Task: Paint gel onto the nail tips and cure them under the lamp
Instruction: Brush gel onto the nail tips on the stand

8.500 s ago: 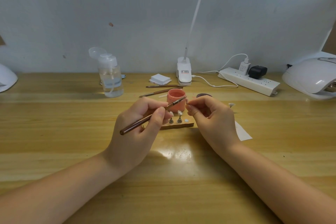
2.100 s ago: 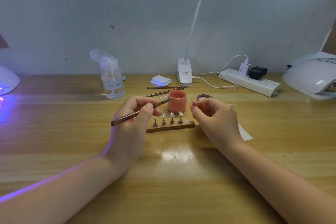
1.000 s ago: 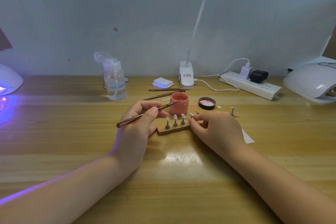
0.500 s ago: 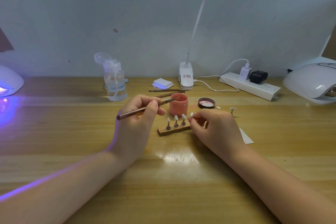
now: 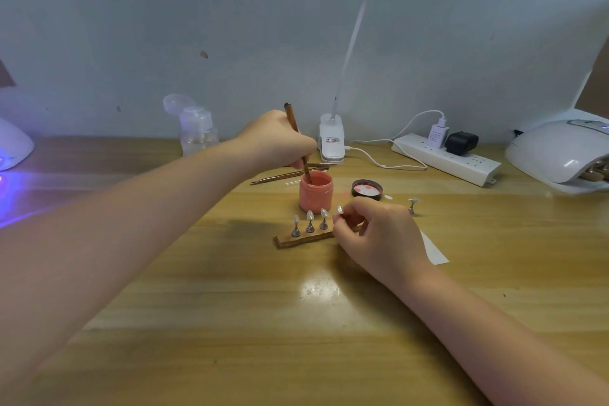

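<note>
- Your right hand (image 5: pixel 379 237) is resting on the wooden table (image 5: pixel 230 323), its curled fingertips pinching the stem of a nail tip (image 5: pixel 339 210) at the right end of the wooden holder (image 5: pixel 304 238).
- Just left of that pinch, three more nail tips (image 5: pixel 310 216) are standing upright on their metal stands along the holder.
- To the right of your right hand, a white slip of paper (image 5: pixel 433 249) is lying flat, partly hidden by your wrist; a single stand with a tip (image 5: pixel 412 204) is sitting just beyond your knuckles.
- Directly behind the holder, the pink gel jar (image 5: pixel 316 193) is standing open, its dark lid (image 5: pixel 367 188) lying beside it.
- Your left hand (image 5: pixel 276 138) is gripping the brush (image 5: pixel 296 138) nearly upright, bristle end dipping into the jar; your forearm is crossing in front of the clear pump bottle (image 5: pixel 197 132).
- Behind the jar, spare brushes (image 5: pixel 283 176) are lying on the table.
- Farther back are standing the clip lamp base (image 5: pixel 332 138), the power strip (image 5: pixel 445 158), a white curing lamp (image 5: pixel 557 155) far right, and another curing lamp (image 5: pixel 14 145) glowing violet far left.
</note>
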Demonstrator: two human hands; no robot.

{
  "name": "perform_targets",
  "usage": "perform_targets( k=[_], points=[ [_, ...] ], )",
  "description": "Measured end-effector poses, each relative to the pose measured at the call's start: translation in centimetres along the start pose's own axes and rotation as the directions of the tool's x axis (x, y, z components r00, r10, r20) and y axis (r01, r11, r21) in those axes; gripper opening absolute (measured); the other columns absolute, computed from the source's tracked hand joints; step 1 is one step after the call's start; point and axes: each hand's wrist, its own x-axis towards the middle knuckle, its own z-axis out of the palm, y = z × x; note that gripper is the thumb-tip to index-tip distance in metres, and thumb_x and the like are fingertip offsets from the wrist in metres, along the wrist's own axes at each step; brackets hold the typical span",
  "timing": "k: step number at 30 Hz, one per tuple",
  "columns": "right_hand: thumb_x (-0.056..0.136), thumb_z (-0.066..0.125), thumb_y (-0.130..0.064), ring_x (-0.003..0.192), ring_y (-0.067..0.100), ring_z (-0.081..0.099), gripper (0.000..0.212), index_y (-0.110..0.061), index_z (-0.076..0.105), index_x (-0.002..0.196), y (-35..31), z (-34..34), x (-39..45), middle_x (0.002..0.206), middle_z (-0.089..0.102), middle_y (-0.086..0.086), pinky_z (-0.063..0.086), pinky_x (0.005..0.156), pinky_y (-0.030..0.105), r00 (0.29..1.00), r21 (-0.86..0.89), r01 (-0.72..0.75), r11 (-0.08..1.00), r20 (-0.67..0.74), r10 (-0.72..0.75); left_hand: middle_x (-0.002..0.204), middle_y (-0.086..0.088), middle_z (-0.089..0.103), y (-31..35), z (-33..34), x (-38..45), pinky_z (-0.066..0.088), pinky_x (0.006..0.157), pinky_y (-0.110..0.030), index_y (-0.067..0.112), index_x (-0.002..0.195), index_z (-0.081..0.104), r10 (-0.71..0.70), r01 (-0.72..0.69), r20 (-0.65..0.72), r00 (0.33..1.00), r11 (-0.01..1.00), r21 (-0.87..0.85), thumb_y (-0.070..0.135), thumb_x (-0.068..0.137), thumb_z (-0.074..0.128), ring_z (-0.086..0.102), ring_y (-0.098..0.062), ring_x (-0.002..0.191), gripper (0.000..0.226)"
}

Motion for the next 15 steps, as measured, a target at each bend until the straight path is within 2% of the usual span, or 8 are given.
perform_targets(
  k=[2, 4, 7, 10, 13, 15],
  points=[
    [0.08, 0.069, -0.023, 0.061, 0.023, 0.06, 0.009, -0.015, 0.07, 0.078, -0.1, -0.1, 0.0, 0.067, 0.068, -0.003, 0.052, 0.059, 0.037, 1.0, -0.001, 0.005, 1.0, 0.003, -0.005, 0.065, -0.002, 0.072, 0.2, 0.6, 0.5, 0.055, 0.085, -0.041, 0.004, 0.079, 0.072, -0.007, 0.006, 0.023, 1.0, 1.0, 0.017, 0.015, 0.08, 0.06, 0.069, -0.019, 0.078, 0.017],
    [0.079, 0.07, -0.023, 0.058, 0.022, 0.059, 0.009, -0.015, 0.07, 0.076, -0.2, -0.2, -0.1, 0.066, 0.068, -0.005, 0.051, 0.057, 0.036, 0.999, -0.004, 0.039, 0.999, 0.001, -0.039, 0.072, -0.003, 0.073, 0.4, 1.1, 1.0, 0.054, 0.086, -0.041, 0.004, 0.085, 0.073, -0.018, 0.016, 0.044, 0.999, 0.999, 0.044, 0.016, 0.082, 0.059, 0.068, -0.02, 0.083, 0.019],
    [0.077, 0.071, -0.02, 0.05, 0.013, 0.05, 0.009, -0.016, 0.067, 0.07, -0.5, -0.3, -0.2, 0.06, 0.064, -0.009, 0.047, 0.049, 0.031, 0.99, 0.004, 0.142, 0.99, 0.012, -0.142, 0.067, 0.003, 0.072, 0.6, 1.9, 1.3, 0.049, 0.062, -0.028, 0.009, 0.086, 0.071, -0.054, 0.046, 0.1, 0.993, 0.996, 0.08, 0.017, 0.085, 0.057, 0.061, -0.007, 0.067, 0.016],
    [0.077, 0.071, -0.019, 0.05, 0.003, 0.039, 0.01, -0.018, 0.065, 0.068, -1.1, -0.4, -0.5, 0.058, 0.06, -0.013, 0.043, 0.045, 0.027, 0.966, 0.06, 0.248, 0.967, 0.056, -0.251, 0.066, 0.004, 0.071, 0.6, 2.0, 1.4, 0.042, 0.052, -0.021, 0.009, 0.09, 0.072, -0.095, 0.092, 0.106, 0.99, 0.995, 0.039, 0.016, 0.086, 0.057, 0.058, -0.003, 0.056, 0.017],
    [0.078, 0.073, -0.019, 0.05, 0.003, 0.038, 0.011, -0.017, 0.067, 0.069, -1.6, -0.3, -0.8, 0.054, 0.047, -0.017, 0.039, 0.043, 0.028, 0.946, 0.065, 0.302, 0.951, 0.099, -0.308, 0.055, 0.002, 0.066, 0.1, 1.2, 1.6, 0.033, 0.037, -0.014, 0.008, 0.082, 0.069, -0.152, 0.156, 0.04, 0.988, 0.978, -0.139, 0.013, 0.084, 0.056, 0.05, 0.0, 0.033, 0.014],
    [0.08, 0.072, -0.021, 0.05, 0.01, 0.045, 0.009, -0.017, 0.069, 0.073, -1.5, -0.2, -0.8, 0.056, 0.055, -0.014, 0.04, 0.044, 0.03, 0.944, 0.05, 0.297, 0.953, 0.132, -0.302, 0.046, 0.005, 0.061, -0.6, 0.4, 1.5, 0.028, 0.039, -0.015, 0.011, 0.075, 0.067, -0.215, 0.21, 0.013, 0.976, 0.937, -0.278, 0.014, 0.083, 0.053, 0.042, -0.003, 0.031, 0.017]
  ],
)
